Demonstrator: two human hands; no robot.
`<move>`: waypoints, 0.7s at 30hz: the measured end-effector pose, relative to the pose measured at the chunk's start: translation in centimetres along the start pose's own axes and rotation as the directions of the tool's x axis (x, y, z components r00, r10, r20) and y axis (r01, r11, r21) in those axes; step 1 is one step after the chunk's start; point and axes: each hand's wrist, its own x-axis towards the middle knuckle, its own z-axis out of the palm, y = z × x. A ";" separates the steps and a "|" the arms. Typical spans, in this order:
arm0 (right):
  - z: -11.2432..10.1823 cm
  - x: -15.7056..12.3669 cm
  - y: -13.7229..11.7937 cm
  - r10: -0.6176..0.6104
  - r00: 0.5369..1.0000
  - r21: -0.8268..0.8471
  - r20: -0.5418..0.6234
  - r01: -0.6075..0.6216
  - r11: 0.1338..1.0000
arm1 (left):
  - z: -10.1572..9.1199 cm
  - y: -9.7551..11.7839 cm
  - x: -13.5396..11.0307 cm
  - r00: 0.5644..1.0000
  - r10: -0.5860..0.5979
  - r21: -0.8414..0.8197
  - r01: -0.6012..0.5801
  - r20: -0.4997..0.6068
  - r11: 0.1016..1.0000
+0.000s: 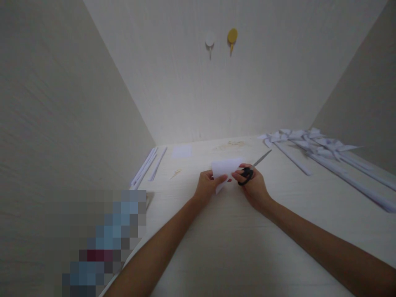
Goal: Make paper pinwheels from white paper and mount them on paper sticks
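Note:
A white sheet of paper (223, 166), bent over on itself, is pinched at its left side by my left hand (208, 184). My right hand (254, 187) has the black handles of a pair of scissors (246, 175) in it, and the blades point away to the upper right, clear of the paper. Some fingers of that hand are at the paper's right edge; I cannot tell how firmly they touch it. A small dark red spot (229, 180) shows between my two hands.
Rolled paper sticks (145, 167) lie at the left edge of the white table (210, 247). A flat paper piece (182, 151) and thin wooden sticks (176, 173) are nearby. Paper sticks with cut ends (334, 163) heap up on the right. Two hooks (232, 36) hang on the wall.

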 end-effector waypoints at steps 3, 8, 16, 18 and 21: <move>-0.4 0.1 0.2 -0.035 0.998 -0.017 -0.048 0.034 0.999 | 0.6 0.1 -0.2 0.998 -0.062 -0.021 0.062 -0.007 0.998; -0.7 0.4 0.4 -0.077 0.993 -0.056 -0.095 0.071 0.996 | 1.2 0.2 -0.3 0.995 -0.058 0.007 0.059 -0.082 0.998; -0.8 -0.2 0.1 -0.029 0.999 -0.195 -0.015 0.026 0.981 | 0.1 -0.3 0.8 0.972 -0.060 -0.156 0.025 -0.227 0.987; -0.9 -0.3 0.1 -0.008 1.000 -0.187 -0.001 0.007 0.982 | -0.1 -0.4 1.1 0.970 -0.057 -0.173 0.016 -0.238 0.985; -1.0 -0.4 0.0 0.020 0.999 -0.198 0.031 -0.013 0.980 | -0.1 -0.4 1.7 0.960 -0.052 -0.157 0.008 -0.277 0.988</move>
